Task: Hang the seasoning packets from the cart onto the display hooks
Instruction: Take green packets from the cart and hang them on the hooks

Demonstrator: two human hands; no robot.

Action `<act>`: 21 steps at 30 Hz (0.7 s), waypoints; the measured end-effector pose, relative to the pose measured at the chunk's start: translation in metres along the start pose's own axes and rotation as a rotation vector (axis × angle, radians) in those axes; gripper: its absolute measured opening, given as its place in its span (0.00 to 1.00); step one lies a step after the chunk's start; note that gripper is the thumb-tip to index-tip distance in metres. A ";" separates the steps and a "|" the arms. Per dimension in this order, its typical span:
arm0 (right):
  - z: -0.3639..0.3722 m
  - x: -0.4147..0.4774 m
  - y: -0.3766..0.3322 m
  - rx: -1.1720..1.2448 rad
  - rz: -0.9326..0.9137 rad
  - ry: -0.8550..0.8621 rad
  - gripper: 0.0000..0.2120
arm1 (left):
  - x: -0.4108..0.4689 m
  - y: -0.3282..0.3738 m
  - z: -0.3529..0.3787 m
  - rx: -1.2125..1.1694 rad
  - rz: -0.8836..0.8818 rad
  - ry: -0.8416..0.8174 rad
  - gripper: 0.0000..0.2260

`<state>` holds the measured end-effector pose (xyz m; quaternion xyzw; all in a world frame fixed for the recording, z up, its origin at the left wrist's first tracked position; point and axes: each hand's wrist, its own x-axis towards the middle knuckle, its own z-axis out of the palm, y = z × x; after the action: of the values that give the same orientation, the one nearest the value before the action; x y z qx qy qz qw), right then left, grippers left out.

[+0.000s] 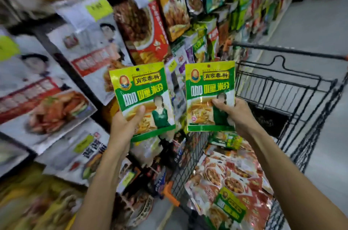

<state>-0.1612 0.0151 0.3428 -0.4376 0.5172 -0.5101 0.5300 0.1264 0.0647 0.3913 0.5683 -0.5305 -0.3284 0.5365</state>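
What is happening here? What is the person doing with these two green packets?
A person is restocking a shop display. The left grip holds one green curry powder packet by its lower part. The right grip holds a second identical packet the same way. Both packets are upright in front of the hanging display packets. Neither is on a hook yet. The wire cart at the right holds more seasoning packets.

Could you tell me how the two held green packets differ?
The left packet tilts, top leaning left; the right packet stands nearly upright. The left hand grips the left packet's lower-left side; the right hand grips the right packet's right side. Both share one green-yellow design.
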 end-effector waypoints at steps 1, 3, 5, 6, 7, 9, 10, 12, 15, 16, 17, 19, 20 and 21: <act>0.011 -0.001 -0.015 0.005 -0.023 -0.050 0.22 | -0.006 0.014 -0.014 -0.007 0.013 0.049 0.15; 0.034 -0.002 -0.044 -0.005 -0.091 -0.149 0.35 | -0.016 0.041 -0.041 0.007 0.033 0.137 0.20; 0.060 -0.002 -0.071 -0.009 -0.171 -0.239 0.40 | -0.028 0.068 -0.071 0.007 0.079 0.199 0.15; 0.074 -0.003 -0.083 -0.013 -0.207 -0.274 0.43 | -0.034 0.083 -0.085 0.021 0.106 0.243 0.13; 0.089 -0.005 -0.094 -0.011 -0.244 -0.306 0.47 | -0.040 0.096 -0.099 0.037 0.137 0.295 0.10; 0.119 -0.012 -0.117 0.009 -0.308 -0.373 0.54 | -0.052 0.121 -0.127 0.035 0.182 0.389 0.09; 0.135 -0.016 -0.129 0.023 -0.332 -0.412 0.56 | -0.058 0.132 -0.141 0.026 0.196 0.427 0.10; 0.167 -0.025 -0.150 0.013 -0.398 -0.491 0.55 | -0.070 0.153 -0.169 0.039 0.229 0.492 0.12; 0.213 -0.044 -0.178 0.017 -0.452 -0.581 0.55 | -0.095 0.179 -0.207 0.069 0.285 0.596 0.20; 0.227 -0.052 -0.187 0.047 -0.443 -0.609 0.52 | -0.103 0.185 -0.219 0.075 0.295 0.628 0.22; 0.241 -0.060 -0.195 0.072 -0.438 -0.647 0.46 | -0.111 0.191 -0.232 0.088 0.303 0.658 0.20; 0.266 -0.074 -0.208 0.084 -0.441 -0.708 0.28 | -0.126 0.201 -0.256 0.098 0.306 0.707 0.14; 0.278 -0.082 -0.214 0.098 -0.447 -0.731 0.18 | -0.133 0.205 -0.266 0.102 0.305 0.728 0.12; 0.289 -0.088 -0.218 0.117 -0.464 -0.760 0.16 | -0.140 0.210 -0.275 0.111 0.308 0.747 0.11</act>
<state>0.1120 0.0626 0.5921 -0.6677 0.1441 -0.4468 0.5777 0.3024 0.2995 0.6220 0.5903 -0.3950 0.0139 0.7038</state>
